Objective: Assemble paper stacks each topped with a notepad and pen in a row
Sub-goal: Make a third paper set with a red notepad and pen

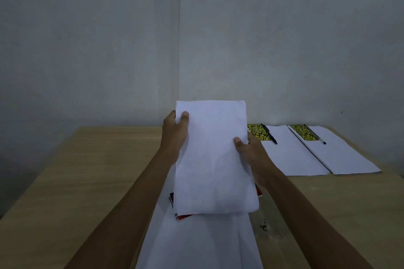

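Head view: a sheaf of paper (211,157) is held above the table (87,181), pinched at its edges by the left hand (175,131) and the right hand (249,153), each grip closed on it. At two o'clock, two finished stacks (290,155) are seen, each topped with a notepad (259,132) and pen (269,134). A third stack is judged underway; its notepad and pen remain to be placed.

Matt white paper (213,159), wood-grain table (87,181)

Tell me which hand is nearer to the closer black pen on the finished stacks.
Right. The right hand grips the held paper stack's right edge, just left of that pen. The left hand grips the stack's far-left edge.
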